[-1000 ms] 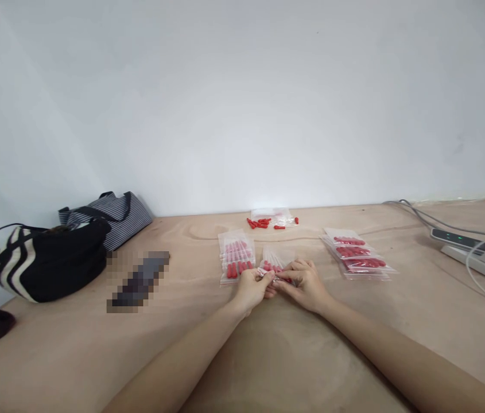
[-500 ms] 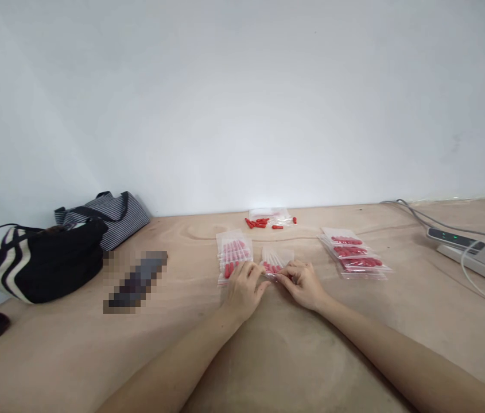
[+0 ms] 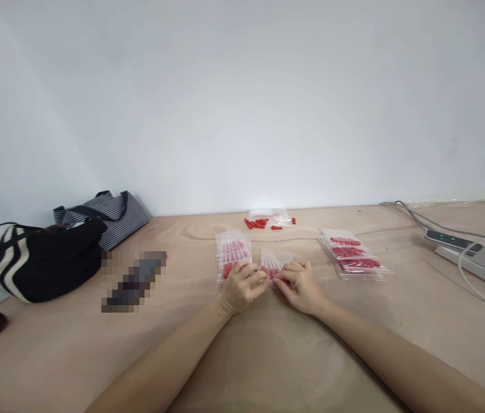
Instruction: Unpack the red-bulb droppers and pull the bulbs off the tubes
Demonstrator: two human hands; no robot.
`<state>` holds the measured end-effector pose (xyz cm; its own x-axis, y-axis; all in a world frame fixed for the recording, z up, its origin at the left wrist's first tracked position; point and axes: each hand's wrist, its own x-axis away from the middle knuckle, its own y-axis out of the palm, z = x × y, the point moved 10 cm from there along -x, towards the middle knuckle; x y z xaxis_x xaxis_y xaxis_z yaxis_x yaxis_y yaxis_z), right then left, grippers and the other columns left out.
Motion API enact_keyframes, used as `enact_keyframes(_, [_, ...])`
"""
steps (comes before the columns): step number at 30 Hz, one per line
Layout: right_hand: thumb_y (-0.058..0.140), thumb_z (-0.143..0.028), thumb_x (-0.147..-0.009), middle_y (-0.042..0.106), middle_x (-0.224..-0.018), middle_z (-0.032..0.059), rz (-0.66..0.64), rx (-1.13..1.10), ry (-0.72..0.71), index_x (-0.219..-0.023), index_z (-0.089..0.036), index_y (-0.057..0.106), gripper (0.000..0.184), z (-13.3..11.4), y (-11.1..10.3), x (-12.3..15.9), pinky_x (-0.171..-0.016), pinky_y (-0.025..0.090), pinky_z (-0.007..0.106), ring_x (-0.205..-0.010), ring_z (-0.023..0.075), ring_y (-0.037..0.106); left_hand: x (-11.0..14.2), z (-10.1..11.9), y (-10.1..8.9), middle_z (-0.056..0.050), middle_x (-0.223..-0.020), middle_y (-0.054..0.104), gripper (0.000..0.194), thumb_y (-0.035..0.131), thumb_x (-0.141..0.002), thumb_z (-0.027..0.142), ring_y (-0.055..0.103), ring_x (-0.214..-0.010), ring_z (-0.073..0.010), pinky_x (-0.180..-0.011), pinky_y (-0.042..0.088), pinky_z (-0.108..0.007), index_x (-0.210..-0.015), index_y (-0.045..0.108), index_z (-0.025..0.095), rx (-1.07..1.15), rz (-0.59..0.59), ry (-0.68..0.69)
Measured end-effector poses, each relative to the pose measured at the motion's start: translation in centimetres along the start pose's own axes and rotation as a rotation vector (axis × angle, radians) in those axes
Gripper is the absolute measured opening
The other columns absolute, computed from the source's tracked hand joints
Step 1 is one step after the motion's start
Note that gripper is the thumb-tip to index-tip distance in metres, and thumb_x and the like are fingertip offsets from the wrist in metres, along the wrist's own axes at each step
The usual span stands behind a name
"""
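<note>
In the head view, a small clear zip bag (image 3: 272, 258) with red pieces inside lies on the table in front of me. My left hand (image 3: 244, 287) pinches the near edge of this bag, its fingertips close to those of the other hand. My right hand (image 3: 300, 287) grips the same edge from the right, thumb and fingers pressed together. Fingers partly cover the bag's near end. Beside my left hand lies another bag of red pieces (image 3: 232, 248), partly hidden by the knuckles.
Overlapping filled bags (image 3: 349, 252) lie on the right. Loose red pieces (image 3: 258, 223) sit near the wall by clear bags (image 3: 270, 214). Two handbags, one black (image 3: 65, 264) and one striped (image 3: 121, 215), and a blurred dark item (image 3: 136, 281) are left; a power strip (image 3: 474, 264) with cables is right.
My left hand has moved slightly right and nearer to me, its fingers now at the middle bag's near edge. My right hand stays on that edge, barely shifted.
</note>
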<state>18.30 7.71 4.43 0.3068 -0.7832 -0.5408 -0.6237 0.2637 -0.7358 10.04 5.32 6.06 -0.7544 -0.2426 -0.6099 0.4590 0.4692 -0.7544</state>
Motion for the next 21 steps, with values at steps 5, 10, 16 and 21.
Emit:
enact_keyframes(5, [0.046, -0.022, -0.082, 0.060, -0.068, 0.0011, 0.036, 0.193, -0.159, -0.084, -0.025, 0.065, 0.019, -1.7, 0.0, 0.1, -0.069, 0.020, 0.031, -0.070, 0.0128, 0.047, -0.2, -0.2, 0.2, 0.000, -0.080, 0.064, 0.022, 0.044, -0.084, 0.017, 0.050, -0.081, -0.0135, -0.079, 0.035, -0.032, -0.076, 0.064, 0.024, 0.026, 0.012, -0.031])
enact_keyframes(10, [0.043, -0.021, -0.083, 0.059, -0.065, 0.0017, 0.044, 0.316, -0.250, -0.076, -0.021, 0.063, 0.021, -2.5, 0.6, 0.1, -0.070, 0.020, 0.033, -0.067, 0.0133, 0.045, -0.3, 0.0, 0.1, 0.000, -0.079, 0.064, 0.024, 0.045, -0.084, 0.017, 0.048, -0.079, -0.0137, -0.076, 0.035, -0.030, -0.071, 0.064, 0.022, 0.024, 0.032, -0.020])
enact_keyframes(16, [0.038, -0.018, -0.085, 0.058, -0.065, 0.0023, 0.102, 0.400, -0.196, -0.072, -0.017, 0.056, 0.022, -2.8, 0.3, 0.1, -0.073, 0.021, 0.032, -0.065, 0.0136, 0.046, -0.3, 0.0, 0.3, -0.001, -0.077, 0.063, 0.024, 0.043, -0.084, 0.016, 0.048, -0.079, -0.0136, -0.074, 0.036, -0.029, -0.070, 0.063, 0.020, 0.063, 0.013, -0.036])
enact_keyframes(21, [0.037, -0.017, -0.085, 0.058, -0.066, 0.0030, 0.108, 0.415, -0.205, -0.073, -0.017, 0.055, 0.021, -3.1, 0.1, 0.1, -0.074, 0.021, 0.032, -0.067, 0.0145, 0.047, -0.4, -0.3, -0.4, -0.001, -0.081, 0.064, 0.021, 0.045, -0.083, 0.018, 0.049, -0.080, -0.0139, -0.074, 0.037, -0.030, -0.075, 0.064, 0.022, 0.046, 0.045, -0.077])
